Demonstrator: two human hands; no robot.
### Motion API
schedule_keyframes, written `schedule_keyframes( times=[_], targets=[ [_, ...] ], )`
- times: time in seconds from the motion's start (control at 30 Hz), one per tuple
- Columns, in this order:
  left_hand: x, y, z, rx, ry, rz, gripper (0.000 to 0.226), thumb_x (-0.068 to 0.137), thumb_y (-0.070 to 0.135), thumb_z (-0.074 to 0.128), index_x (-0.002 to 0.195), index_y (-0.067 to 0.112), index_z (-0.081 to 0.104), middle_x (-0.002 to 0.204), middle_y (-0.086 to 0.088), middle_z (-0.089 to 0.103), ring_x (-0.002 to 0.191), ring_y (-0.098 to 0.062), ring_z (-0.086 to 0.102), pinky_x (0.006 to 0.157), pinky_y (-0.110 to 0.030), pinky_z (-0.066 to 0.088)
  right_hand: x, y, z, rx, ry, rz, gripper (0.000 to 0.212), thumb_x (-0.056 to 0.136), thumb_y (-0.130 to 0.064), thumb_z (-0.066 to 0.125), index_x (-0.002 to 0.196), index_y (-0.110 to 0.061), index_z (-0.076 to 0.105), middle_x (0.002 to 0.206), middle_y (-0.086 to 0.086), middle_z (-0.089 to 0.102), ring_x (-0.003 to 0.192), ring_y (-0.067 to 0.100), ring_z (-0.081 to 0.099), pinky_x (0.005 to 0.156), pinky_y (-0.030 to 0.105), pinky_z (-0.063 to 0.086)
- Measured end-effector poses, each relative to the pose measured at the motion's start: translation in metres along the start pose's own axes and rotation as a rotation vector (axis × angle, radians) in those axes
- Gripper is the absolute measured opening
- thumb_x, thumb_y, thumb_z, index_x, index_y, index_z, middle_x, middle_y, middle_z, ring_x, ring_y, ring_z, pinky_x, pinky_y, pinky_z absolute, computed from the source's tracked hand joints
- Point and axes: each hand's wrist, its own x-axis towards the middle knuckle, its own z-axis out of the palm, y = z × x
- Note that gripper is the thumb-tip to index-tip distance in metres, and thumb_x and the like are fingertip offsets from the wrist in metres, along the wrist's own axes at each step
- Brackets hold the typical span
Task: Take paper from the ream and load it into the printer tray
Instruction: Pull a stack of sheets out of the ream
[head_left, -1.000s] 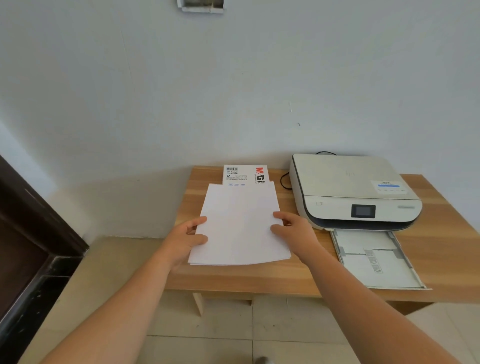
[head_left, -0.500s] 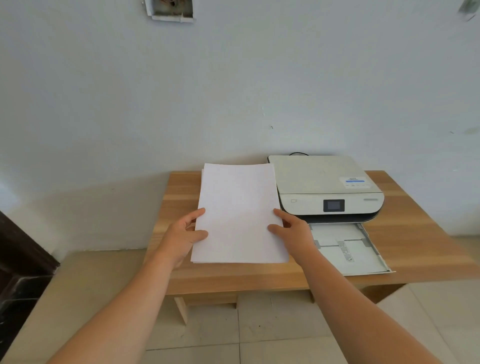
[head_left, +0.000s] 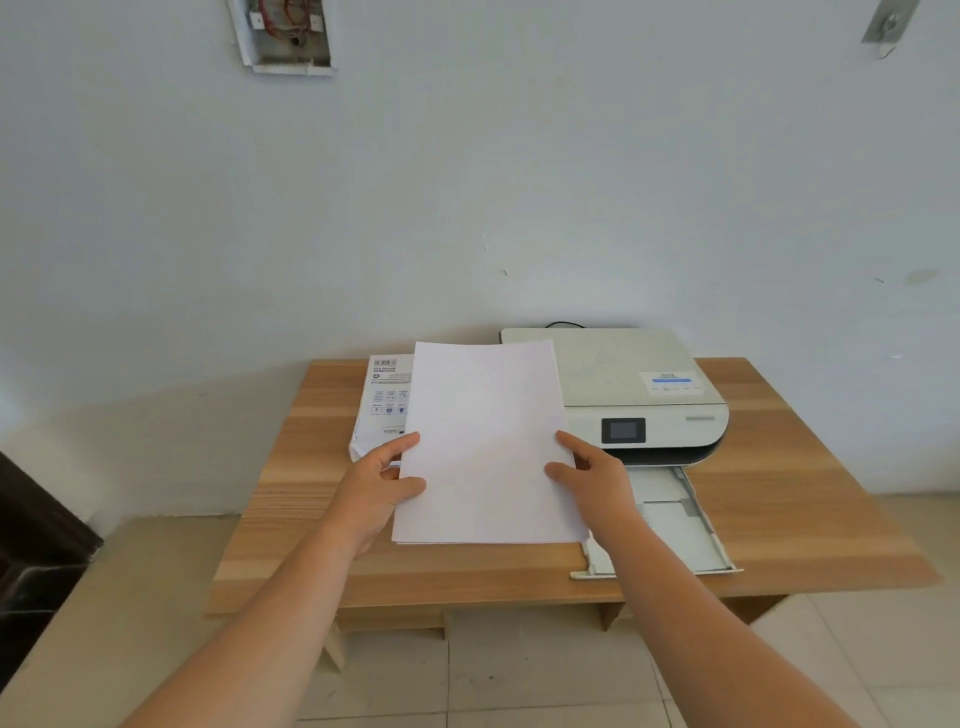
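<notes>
Both hands grip a thin stack of white paper by its long edges. The left hand pinches the left edge, thumb on top of the sheets and the other fingers underneath. The right hand pinches the right edge the same way, thumb and forefinger lying on the top sheet. Both forearms reach in from the bottom of the view.

The stack is held above the bench, its far end raised, so that its upper right corner overlaps the printer in the picture. Its near right corner sits over the left part of the printer tray, which is pulled out toward the bench's front edge; how far above the tray the paper is cannot be told.

Behind the paper's left edge lies the ream, a white wrapper with a barcode and small printed icons, flat on the bench just left of the printer and partly hidden by the sheets and the left hand. The printer is white with a small dark screen on its front and a label on its lid. A dark cable shows behind it against the pale wall. High on the wall is an open electrical box with red wires. Pale floor tiles lie below the bench.
</notes>
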Motion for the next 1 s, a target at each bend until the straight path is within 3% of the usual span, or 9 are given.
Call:
schedule_keyframes(
  times=[0.13, 0.27, 0.47, 0.57, 0.67, 0.83, 1.0],
  targets=[
    [-0.003, -0.002, 0.053, 0.038, -0.017, -0.009, 0.055, 0.082, -0.002, 0.068, 0.129, 0.025, 0.057, 0.115, 0.009, 0.060, 0.103, -0.012, 0.062, 0.079, -0.026, 0.054, 0.007, 0.013, -0.048, -0.019, 0.017, 0.034, 0.047, 0.088, -0.016, 0.066, 0.132, -0.031, 0.057, 0.101, -0.003, 0.062, 0.087, 0.014, 0.060, 0.078, 0.029, 0.048],
    [-0.005, -0.007, 0.101, 0.073, -0.036, -0.026, 0.057, 0.082, 0.003, 0.071, 0.131, 0.026, 0.055, 0.117, 0.003, 0.063, 0.103, -0.013, 0.062, 0.082, -0.028, 0.054, 0.012, 0.026, -0.095, -0.085, 0.028, 0.031, 0.047, 0.091, -0.018, 0.064, 0.135, -0.032, 0.054, 0.097, -0.007, 0.059, 0.086, 0.014, 0.057, 0.077, 0.030, 0.045],
    [-0.008, -0.005, 0.153, 0.148, -0.054, 0.009, 0.056, 0.082, 0.005, 0.071, 0.130, 0.029, 0.055, 0.109, -0.001, 0.064, 0.096, -0.013, 0.064, 0.073, -0.022, 0.057, 0.016, 0.040, -0.145, -0.048, 0.046, 0.051, 0.045, 0.090, -0.016, 0.064, 0.132, -0.029, 0.057, 0.109, -0.005, 0.063, 0.092, 0.013, 0.060, 0.072, 0.025, 0.048],
    [-0.006, -0.008, 0.168, 0.163, -0.073, 0.015, 0.057, 0.081, 0.005, 0.072, 0.131, 0.027, 0.055, 0.105, -0.002, 0.066, 0.093, -0.011, 0.066, 0.075, -0.021, 0.056, 0.018, 0.047, -0.158, -0.015, 0.067, 0.080, 0.046, 0.087, -0.014, 0.066, 0.131, -0.030, 0.060, 0.107, -0.005, 0.064, 0.094, 0.016, 0.061, 0.076, 0.028, 0.050],
    [0.001, -0.012, 0.177, 0.177, -0.094, 0.015, 0.060, 0.080, 0.006, 0.074, 0.134, 0.024, 0.054, 0.103, -0.004, 0.067, 0.094, -0.014, 0.066, 0.079, -0.024, 0.055, 0.021, 0.050, -0.167, -0.013, 0.081, 0.095, 0.045, 0.088, -0.014, 0.065, 0.129, -0.031, 0.060, 0.103, -0.007, 0.064, 0.090, 0.014, 0.061, 0.069, 0.024, 0.048],
    [0.017, -0.009, 0.183, 0.251, -0.140, 0.048, 0.058, 0.080, 0.014, 0.075, 0.132, 0.028, 0.054, 0.097, 0.002, 0.066, 0.092, -0.011, 0.065, 0.068, -0.014, 0.052, 0.030, 0.047, -0.174, -0.012, 0.128, 0.124, 0.046, 0.086, -0.013, 0.067, 0.129, -0.030, 0.061, 0.103, -0.006, 0.065, 0.093, 0.019, 0.063, 0.078, 0.031, 0.052],
    [0.035, -0.006, 0.185, 0.308, -0.133, 0.115, 0.049, 0.082, 0.024, 0.074, 0.129, 0.028, 0.058, 0.089, 0.006, 0.056, 0.082, -0.008, 0.054, 0.066, -0.007, 0.045, 0.041, 0.040, -0.174, 0.034, 0.146, 0.150, 0.044, 0.086, -0.011, 0.066, 0.125, -0.031, 0.063, 0.101, 0.003, 0.067, 0.091, 0.023, 0.065, 0.083, 0.036, 0.054]
  ],
)
